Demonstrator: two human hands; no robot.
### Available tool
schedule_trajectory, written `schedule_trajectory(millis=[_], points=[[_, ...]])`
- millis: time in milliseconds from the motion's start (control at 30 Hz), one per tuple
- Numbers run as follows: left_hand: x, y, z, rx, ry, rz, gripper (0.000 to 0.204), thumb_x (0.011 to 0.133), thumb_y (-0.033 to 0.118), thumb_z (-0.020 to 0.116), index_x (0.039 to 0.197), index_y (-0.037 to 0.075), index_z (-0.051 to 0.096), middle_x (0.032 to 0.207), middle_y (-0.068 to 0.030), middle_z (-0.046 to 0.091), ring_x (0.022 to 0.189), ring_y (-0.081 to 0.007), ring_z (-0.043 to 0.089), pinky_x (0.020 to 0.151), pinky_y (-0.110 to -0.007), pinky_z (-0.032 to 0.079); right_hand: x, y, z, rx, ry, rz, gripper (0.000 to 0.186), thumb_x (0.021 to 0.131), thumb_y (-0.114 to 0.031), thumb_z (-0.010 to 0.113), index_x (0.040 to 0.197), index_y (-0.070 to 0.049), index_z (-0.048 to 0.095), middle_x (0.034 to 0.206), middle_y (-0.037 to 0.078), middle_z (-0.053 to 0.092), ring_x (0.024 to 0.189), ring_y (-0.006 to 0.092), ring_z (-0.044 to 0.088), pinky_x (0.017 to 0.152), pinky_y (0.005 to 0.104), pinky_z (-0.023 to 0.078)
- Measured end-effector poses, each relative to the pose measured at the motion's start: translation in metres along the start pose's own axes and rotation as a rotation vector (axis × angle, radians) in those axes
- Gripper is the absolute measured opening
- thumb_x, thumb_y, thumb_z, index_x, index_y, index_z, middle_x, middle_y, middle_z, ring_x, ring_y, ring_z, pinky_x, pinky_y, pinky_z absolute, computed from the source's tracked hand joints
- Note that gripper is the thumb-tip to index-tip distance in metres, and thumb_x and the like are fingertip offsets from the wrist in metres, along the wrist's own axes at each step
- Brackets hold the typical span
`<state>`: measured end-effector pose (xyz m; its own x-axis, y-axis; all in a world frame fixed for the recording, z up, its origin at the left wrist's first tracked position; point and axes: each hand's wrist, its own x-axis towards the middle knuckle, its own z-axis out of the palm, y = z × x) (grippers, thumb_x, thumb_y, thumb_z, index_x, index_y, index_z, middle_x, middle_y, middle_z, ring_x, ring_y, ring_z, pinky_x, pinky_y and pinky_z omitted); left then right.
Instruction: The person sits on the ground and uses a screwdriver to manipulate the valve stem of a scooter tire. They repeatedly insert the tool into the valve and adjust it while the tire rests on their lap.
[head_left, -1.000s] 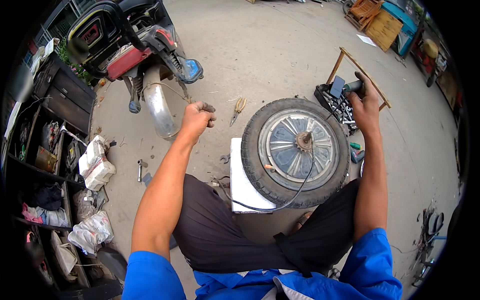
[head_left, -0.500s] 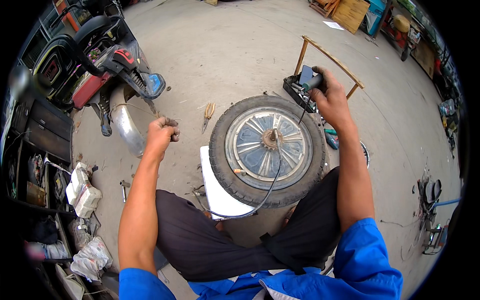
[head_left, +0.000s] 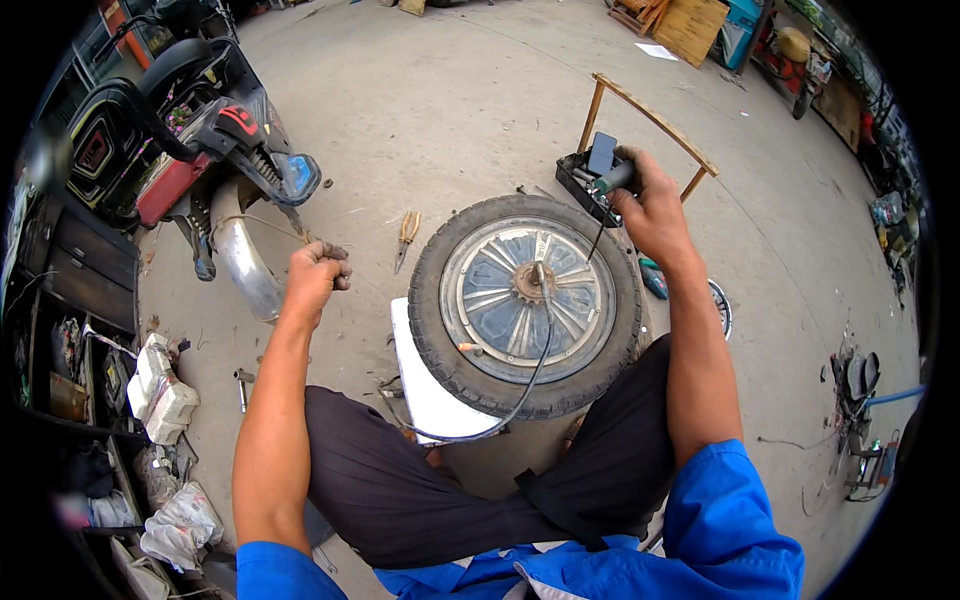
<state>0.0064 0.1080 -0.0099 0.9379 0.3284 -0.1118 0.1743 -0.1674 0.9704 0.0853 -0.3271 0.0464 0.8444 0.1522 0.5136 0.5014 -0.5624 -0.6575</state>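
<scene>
A hub-motor wheel with a tyre (head_left: pixel 430 330) lies flat on a white block (head_left: pixel 420 395), with a black cable (head_left: pixel 543 355) from its axle. My right hand (head_left: pixel 650 210) grips a dark green screwdriver handle (head_left: pixel 614 178), its thin shaft reaching down to the right part of the wheel's metal rim. My left hand (head_left: pixel 315 270) is closed, held left of the wheel beside a silver curved mudguard (head_left: pixel 252 267); what its fingers hold, if anything, I cannot make out. Yellow-handled pliers (head_left: pixel 406 230) lie on the ground between that hand and the tyre.
A partly dismantled scooter (head_left: pixel 170 190) stands at upper left, beside shelving (head_left: pixel 85 260) full of clutter. A black tool box (head_left: pixel 572 175) and a wooden frame (head_left: pixel 670 130) sit behind the wheel. A wrench-like tool (head_left: pixel 242 390), a green-handled tool (head_left: pixel 655 283) and scrap parts (head_left: pixel 860 385) lie around.
The whole view has shifted, so the scene appears further left. My right hand keeps the screwdriver, its tip now slightly nearer me along the rim. My left hand remains closed.
</scene>
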Motion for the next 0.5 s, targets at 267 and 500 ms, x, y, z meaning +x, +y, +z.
schedule_trajectory(millis=[267, 500], points=[[-0.002, 0.0, 0.0, 0.028, -0.003, -0.002, 0.017, 0.079, -0.005, 0.058, 0.095, -0.009, 0.062, 0.074, -0.009, 0.063, 0.056, -0.0131, 0.056, 0.053, -0.026, 0.048, -0.006, -0.011, -0.016, 0.013, -0.075, 0.073, 0.046, 0.078, 0.011, 0.058, 0.122, -0.001, 0.058, 0.103, 0.02, 0.065, 0.094, 0.0314, 0.066, 0.081, 0.0375, 0.052], [0.003, -0.011, -0.002, 0.029, -0.007, -0.006, 0.018, 0.078, -0.004, 0.061, 0.096, -0.008, 0.064, 0.078, -0.0105, 0.064, 0.058, -0.0141, 0.059, 0.055, -0.028, 0.05, -0.005, -0.023, -0.025, -0.058, -0.112, -0.072, 0.046, 0.066, 0.014, 0.047, 0.109, 0.005, 0.061, 0.102, 0.015, 0.058, 0.088, 0.0286, 0.06, 0.074, 0.0336, 0.051]])
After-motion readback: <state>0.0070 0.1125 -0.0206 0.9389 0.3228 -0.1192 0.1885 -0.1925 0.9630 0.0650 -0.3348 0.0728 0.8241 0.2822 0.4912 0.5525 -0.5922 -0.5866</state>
